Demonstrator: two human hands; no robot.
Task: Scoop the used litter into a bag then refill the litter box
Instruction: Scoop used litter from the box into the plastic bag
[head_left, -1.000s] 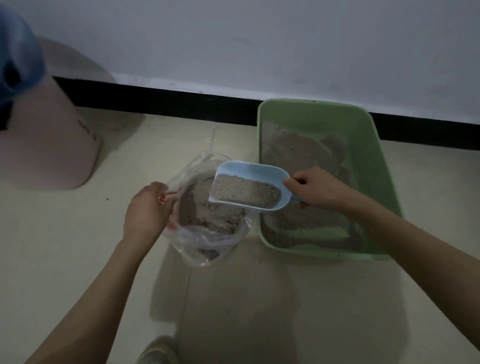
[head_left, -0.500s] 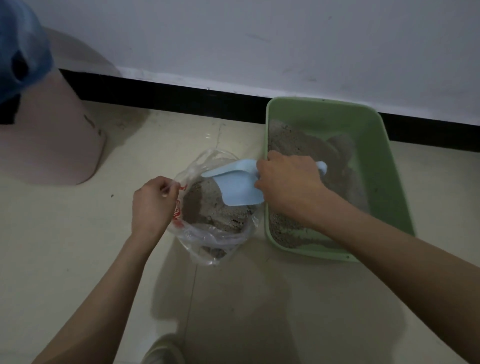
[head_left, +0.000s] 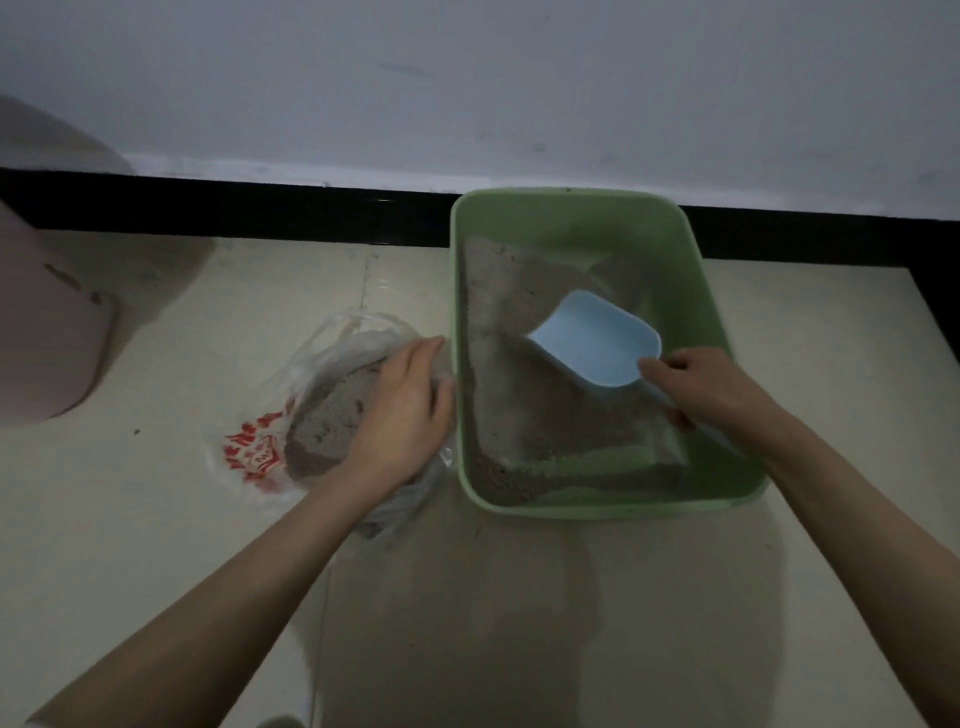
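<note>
Head view, left to right: a pink rounded container (head_left: 47, 332) is being shown standing on the pale tiled floor (head_left: 156, 519) at the far left, against the black skirting (head_left: 260, 213). Next, a clear plastic bag (head_left: 270, 441) with red print is lying on the floor, just beside the left wall of the litter box, with grey used litter (head_left: 327, 421) heaped inside it. The left hand (head_left: 402, 410) is being held over the right side of the bag mouth, its fingers bent against the plastic; whether the film is actually being pinched cannot be told. The green litter box (head_left: 727, 322) is sitting on the floor near the skirting, and the remaining litter is banked toward its left and near sides. The light blue scoop (head_left: 602, 340) is being held inside the box, its open mouth facing the litter slope. The handle is being gripped firmly by the right hand (head_left: 701, 387), fingers curled around it.
</note>
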